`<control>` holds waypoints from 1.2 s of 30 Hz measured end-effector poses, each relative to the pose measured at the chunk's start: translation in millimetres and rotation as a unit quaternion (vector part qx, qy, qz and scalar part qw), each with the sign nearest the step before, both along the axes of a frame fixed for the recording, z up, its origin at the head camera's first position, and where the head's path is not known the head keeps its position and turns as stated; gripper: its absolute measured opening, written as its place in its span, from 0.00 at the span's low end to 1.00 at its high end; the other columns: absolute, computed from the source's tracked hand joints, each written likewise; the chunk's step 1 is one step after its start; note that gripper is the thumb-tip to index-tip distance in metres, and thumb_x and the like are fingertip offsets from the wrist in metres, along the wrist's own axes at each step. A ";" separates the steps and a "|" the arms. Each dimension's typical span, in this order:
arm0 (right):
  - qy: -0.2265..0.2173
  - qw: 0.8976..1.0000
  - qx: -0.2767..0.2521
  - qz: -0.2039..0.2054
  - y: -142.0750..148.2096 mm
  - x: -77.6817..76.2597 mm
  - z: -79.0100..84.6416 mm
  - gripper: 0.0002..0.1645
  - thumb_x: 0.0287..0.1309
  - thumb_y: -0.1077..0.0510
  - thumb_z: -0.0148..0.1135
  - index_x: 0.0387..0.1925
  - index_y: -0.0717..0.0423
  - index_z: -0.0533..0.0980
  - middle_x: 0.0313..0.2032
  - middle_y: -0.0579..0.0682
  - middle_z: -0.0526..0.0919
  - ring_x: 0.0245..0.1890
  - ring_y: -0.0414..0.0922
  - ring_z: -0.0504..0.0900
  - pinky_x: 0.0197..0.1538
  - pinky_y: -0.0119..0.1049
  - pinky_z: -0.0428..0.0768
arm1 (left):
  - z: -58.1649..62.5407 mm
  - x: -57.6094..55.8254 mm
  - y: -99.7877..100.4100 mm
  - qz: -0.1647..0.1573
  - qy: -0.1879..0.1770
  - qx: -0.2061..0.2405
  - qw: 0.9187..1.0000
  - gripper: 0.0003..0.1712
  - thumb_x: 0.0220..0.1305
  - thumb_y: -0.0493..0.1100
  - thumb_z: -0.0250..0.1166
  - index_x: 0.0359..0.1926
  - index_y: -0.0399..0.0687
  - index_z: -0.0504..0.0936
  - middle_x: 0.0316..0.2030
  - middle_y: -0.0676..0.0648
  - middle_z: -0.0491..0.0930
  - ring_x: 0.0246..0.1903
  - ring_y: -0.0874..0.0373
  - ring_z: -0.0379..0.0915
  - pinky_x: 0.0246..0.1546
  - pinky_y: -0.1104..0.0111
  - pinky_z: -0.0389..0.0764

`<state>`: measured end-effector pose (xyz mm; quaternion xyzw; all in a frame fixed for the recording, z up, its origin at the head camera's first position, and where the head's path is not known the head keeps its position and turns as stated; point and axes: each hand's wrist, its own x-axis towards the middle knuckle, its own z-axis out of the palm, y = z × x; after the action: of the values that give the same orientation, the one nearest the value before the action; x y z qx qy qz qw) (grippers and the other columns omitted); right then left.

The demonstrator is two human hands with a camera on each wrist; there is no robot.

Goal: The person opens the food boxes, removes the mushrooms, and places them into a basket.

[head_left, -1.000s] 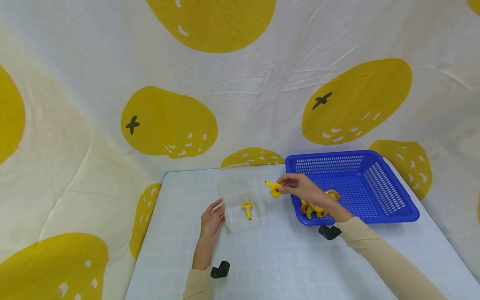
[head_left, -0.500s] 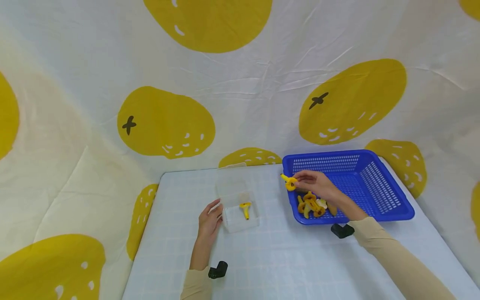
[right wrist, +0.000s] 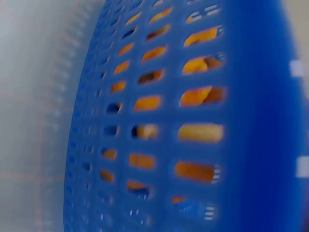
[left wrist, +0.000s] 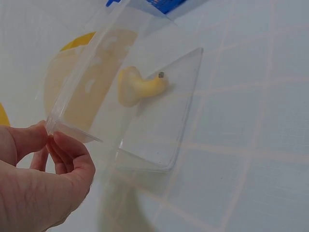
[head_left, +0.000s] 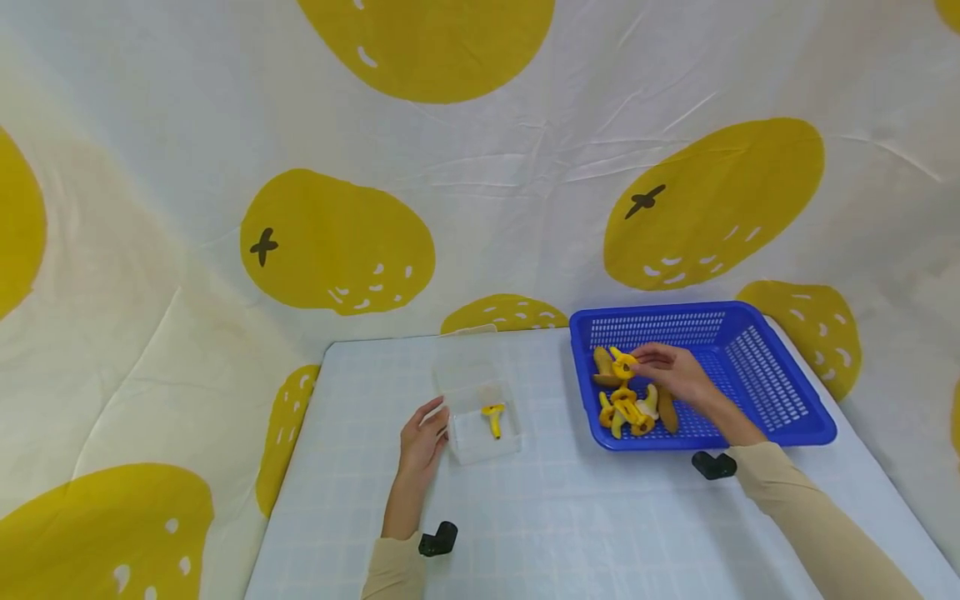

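My left hand [head_left: 422, 440] pinches the edge of a clear plastic clamshell box [left wrist: 159, 130] between thumb and fingers. Its lid [head_left: 467, 360] stands folded back on the far side. Inside lies one yellow chanterelle mushroom [head_left: 494, 421], stem toward me in the head view. Over the left part of a blue slotted basket [head_left: 813, 433], my right hand [head_left: 678, 375] pinches another yellow chanterelle [head_left: 622, 363] by its cap. Several more yellow mushrooms [head_left: 628, 410] are heaped just below it. The right wrist view shows only the basket's slotted wall [right wrist: 166, 116]; it hides that hand.
Brown elongated mushrooms [head_left: 667, 410] lie beside the yellow heap in the basket. A pale checked cloth [head_left: 555, 517] covers the table. Behind it hangs a white curtain [head_left: 517, 208] printed with large yellow fruit.
My right hand has moved right with the chanterelle, from the gap between box and basket to over the basket's left part. The left hand and box have stayed in place.
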<state>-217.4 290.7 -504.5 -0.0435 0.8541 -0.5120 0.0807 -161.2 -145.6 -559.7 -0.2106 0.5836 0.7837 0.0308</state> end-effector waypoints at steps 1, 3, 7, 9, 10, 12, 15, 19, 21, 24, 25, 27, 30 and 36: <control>0.003 1.000 0.014 -0.003 2.4 -0.6 -2.4 0.24 0.73 0.53 0.63 0.59 0.67 0.76 0.53 0.65 0.82 0.54 0.59 0.83 0.56 0.45 0.82 | -0.1 -0.1 0.2 -0.001 0.001 -0.003 1.000 0.26 0.72 0.37 0.65 0.68 0.37 0.74 0.48 0.43 0.83 0.44 0.53 0.77 0.37 0.72 0.76; 0.012 0.999 0.045 -0.004 5.9 -2.5 -7.8 0.21 0.73 0.56 0.63 0.57 0.68 0.77 0.51 0.65 0.83 0.53 0.62 0.82 0.56 0.51 0.82 | 0.2 -0.1 0.9 -0.001 0.002 -0.003 1.000 0.26 0.72 0.36 0.65 0.68 0.37 0.74 0.48 0.43 0.83 0.44 0.53 0.77 0.37 0.72 0.76; 0.041 0.993 0.112 0.003 9.1 -6.9 -17.5 0.15 0.71 0.62 0.63 0.52 0.70 0.79 0.45 0.65 0.85 0.48 0.62 0.83 0.52 0.55 0.83 | 0.7 -0.2 1.9 -0.001 0.002 -0.003 1.000 0.26 0.73 0.36 0.65 0.68 0.36 0.74 0.46 0.44 0.83 0.44 0.54 0.78 0.38 0.71 0.77; 0.055 0.990 0.132 0.009 9.7 -9.1 -21.8 0.13 0.69 0.64 0.64 0.49 0.71 0.80 0.42 0.64 0.85 0.45 0.61 0.84 0.50 0.55 0.83 | 0.9 -0.7 2.1 -0.001 -0.003 -0.003 1.000 0.26 0.73 0.37 0.65 0.68 0.36 0.74 0.46 0.44 0.82 0.44 0.54 0.78 0.39 0.71 0.77; 0.059 0.989 0.137 0.013 9.6 -9.9 -23.3 0.12 0.69 0.65 0.64 0.49 0.71 0.80 0.41 0.64 0.85 0.45 0.61 0.84 0.49 0.55 0.83 | 0.8 -1.1 2.4 0.000 -0.006 -0.004 1.000 0.26 0.73 0.37 0.65 0.68 0.36 0.74 0.44 0.45 0.82 0.43 0.55 0.77 0.39 0.71 0.77; 0.062 0.987 0.145 0.020 9.5 -11.6 -26.0 0.11 0.68 0.66 0.63 0.48 0.71 0.80 0.41 0.63 0.85 0.44 0.60 0.84 0.49 0.55 0.83 | 0.8 -1.5 3.1 0.000 -0.012 -0.005 1.000 0.26 0.72 0.38 0.66 0.68 0.37 0.75 0.42 0.47 0.81 0.43 0.55 0.77 0.38 0.72 0.76; 0.063 0.986 0.154 0.031 7.4 -11.2 -26.2 0.12 0.69 0.65 0.62 0.49 0.71 0.80 0.43 0.64 0.85 0.45 0.61 0.84 0.50 0.56 0.82 | 1.0 -0.8 4.2 0.001 -0.016 -0.004 1.000 0.26 0.72 0.38 0.66 0.67 0.37 0.75 0.42 0.47 0.81 0.43 0.55 0.76 0.37 0.73 0.76; 0.077 0.983 0.160 0.038 -1.1 -6.2 -16.9 0.14 0.71 0.65 0.61 0.52 0.71 0.78 0.50 0.69 0.83 0.53 0.66 0.81 0.57 0.60 0.78 | 1.6 1.0 4.0 0.001 -0.013 -0.001 1.000 0.26 0.72 0.37 0.66 0.68 0.36 0.75 0.44 0.45 0.81 0.43 0.55 0.77 0.37 0.72 0.76; 0.091 0.983 0.152 0.040 -8.0 -4.1 -9.6 0.14 0.71 0.65 0.60 0.53 0.71 0.77 0.52 0.70 0.82 0.56 0.67 0.79 0.59 0.61 0.76 | 2.0 1.4 3.1 0.001 -0.010 -0.001 1.000 0.26 0.72 0.37 0.66 0.68 0.36 0.74 0.44 0.45 0.82 0.44 0.55 0.77 0.38 0.72 0.77; 0.113 0.984 0.129 0.043 -20.3 -3.6 0.5 0.13 0.71 0.66 0.61 0.53 0.70 0.78 0.50 0.68 0.83 0.53 0.66 0.81 0.58 0.60 0.78 | 2.3 1.7 1.4 0.001 -0.003 0.001 1.000 0.26 0.72 0.37 0.66 0.68 0.35 0.74 0.46 0.45 0.82 0.44 0.53 0.77 0.39 0.71 0.77; 0.118 0.985 0.121 0.045 -24.8 -3.4 3.6 0.13 0.71 0.66 0.61 0.52 0.70 0.78 0.49 0.67 0.83 0.52 0.64 0.82 0.57 0.60 0.79 | 2.3 1.9 0.9 -0.001 0.000 0.002 1.000 0.26 0.72 0.37 0.66 0.68 0.35 0.74 0.46 0.44 0.82 0.44 0.53 0.77 0.39 0.70 0.77; 0.120 0.985 0.110 0.049 -33.8 -3.8 8.8 0.12 0.71 0.65 0.61 0.52 0.68 0.79 0.47 0.63 0.84 0.49 0.61 0.83 0.55 0.57 0.81 | 1.8 2.0 -0.1 -0.002 0.004 0.002 1.000 0.26 0.72 0.37 0.66 0.68 0.35 0.74 0.47 0.44 0.82 0.44 0.53 0.77 0.39 0.70 0.77; 0.123 0.986 0.100 0.056 -47.1 -3.7 15.4 0.11 0.72 0.63 0.61 0.51 0.66 0.79 0.45 0.60 0.85 0.47 0.57 0.83 0.54 0.54 0.82 | 0.6 2.0 -0.9 -0.002 0.005 0.002 1.000 0.26 0.72 0.37 0.66 0.68 0.35 0.74 0.47 0.43 0.82 0.44 0.53 0.77 0.39 0.71 0.77; 0.129 0.987 0.070 0.072 -74.9 -1.9 25.8 0.11 0.72 0.64 0.61 0.51 0.67 0.79 0.45 0.59 0.85 0.46 0.56 0.83 0.54 0.54 0.82 | -1.7 0.5 -0.2 -0.002 -0.003 -0.005 1.000 0.26 0.72 0.37 0.66 0.68 0.37 0.75 0.50 0.41 0.82 0.46 0.52 0.77 0.38 0.72 0.77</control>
<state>-219.3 215.7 -478.7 -0.1645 0.8856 -0.4343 0.0095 -160.7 -145.8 -561.3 -0.2119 0.5880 0.7799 0.0328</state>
